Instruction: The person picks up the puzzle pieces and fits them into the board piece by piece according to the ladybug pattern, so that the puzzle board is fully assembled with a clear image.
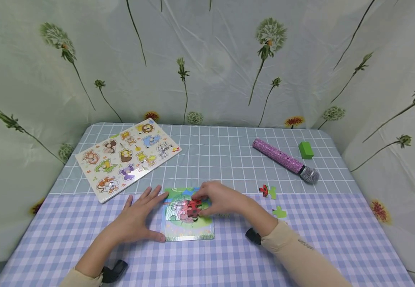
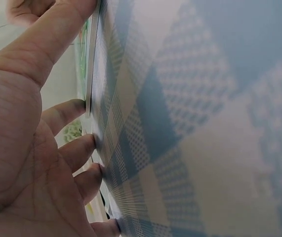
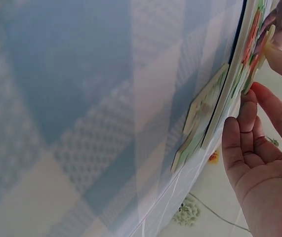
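The left hand (image 1: 136, 218), spread, touches the board (image 1: 189, 232) at its left, likely steadying it while the right hand (image 1: 223, 197) pinches a red piece (image 1: 194, 209) over it

We count one desk (image 1: 225, 155), one left hand (image 1: 137, 219), one right hand (image 1: 223, 198), two sleeves (image 1: 297, 255), one ladybug puzzle (image 1: 189, 234), one board (image 1: 103, 195) with eleven animal pictures (image 1: 126, 155), one microphone (image 1: 282, 158) and one green block (image 1: 306, 150). We see at least two loose puzzle pieces (image 1: 280, 212); their exact total we cannot tell.
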The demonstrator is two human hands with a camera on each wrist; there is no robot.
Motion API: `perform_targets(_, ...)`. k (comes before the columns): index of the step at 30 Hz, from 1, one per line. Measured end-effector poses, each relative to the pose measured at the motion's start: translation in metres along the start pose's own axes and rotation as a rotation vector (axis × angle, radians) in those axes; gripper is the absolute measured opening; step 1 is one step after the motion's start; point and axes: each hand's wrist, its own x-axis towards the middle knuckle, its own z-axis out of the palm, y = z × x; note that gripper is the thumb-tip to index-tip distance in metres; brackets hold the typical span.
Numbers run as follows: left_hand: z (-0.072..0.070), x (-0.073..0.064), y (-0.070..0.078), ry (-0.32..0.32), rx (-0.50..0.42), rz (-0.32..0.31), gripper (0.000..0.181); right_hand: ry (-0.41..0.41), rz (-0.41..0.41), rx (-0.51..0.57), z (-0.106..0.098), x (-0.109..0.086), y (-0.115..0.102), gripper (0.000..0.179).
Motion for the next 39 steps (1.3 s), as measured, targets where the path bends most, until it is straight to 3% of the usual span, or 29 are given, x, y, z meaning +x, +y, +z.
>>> perform_targets(8, 0.000, 0.000, 0.001, 0.004, 0.007, 0.003, 0.129, -0.010, -0.017, 0.015, 0.006, 0.005, -0.004, 0.039)
perform_targets(19, 0.000, 0.000, 0.001, 0.008, 0.019, 0.004, 0.128, -0.014, -0.076, -0.044, 0.009, 0.011, -0.008, 0.036)
perform_targets(28, 0.001, 0.000, 0.003, 0.012, 0.018, -0.002, 0.127, -0.016, -0.056, -0.091, 0.012, 0.012, -0.011, 0.044)
perform_targets(39, 0.002, 0.000, 0.002, 0.010, 0.028, -0.008, 0.127, -0.016, -0.069, -0.092, 0.013, 0.015, -0.011, 0.041)
